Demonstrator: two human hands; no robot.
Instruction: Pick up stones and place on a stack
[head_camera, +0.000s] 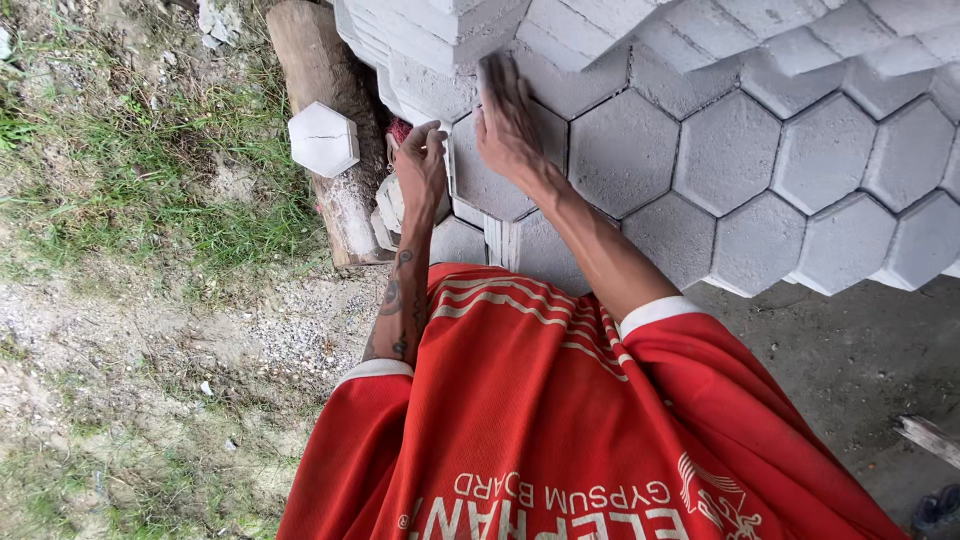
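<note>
Hexagonal grey paving block (490, 170) stood on edge at the near end of a stack, gripped from both sides by a person in a red jersey (560, 420) seen from above. At far left lay a patch of grass (150, 170) and gravelly dirt (200, 340). Beside it, a loose white hexagonal block (323, 139) rested on a weathered log (330, 110) that ran along the ground next to the stack. The left hand (421, 165) curled around the block's left edge, fingers hooked over its rim, with tattoos showing on the forearm. The right hand (507, 122) lay flat and spread against the block's face, its fingertips reaching the upper edge. Together both hands held the block, which touched its neighbours in the pile. To the right, rows of matching hexagonal blocks (730, 150) fitted together like a honeycomb, with more piled above them. Bare concrete floor (850, 360) showed below the stack at right.
</note>
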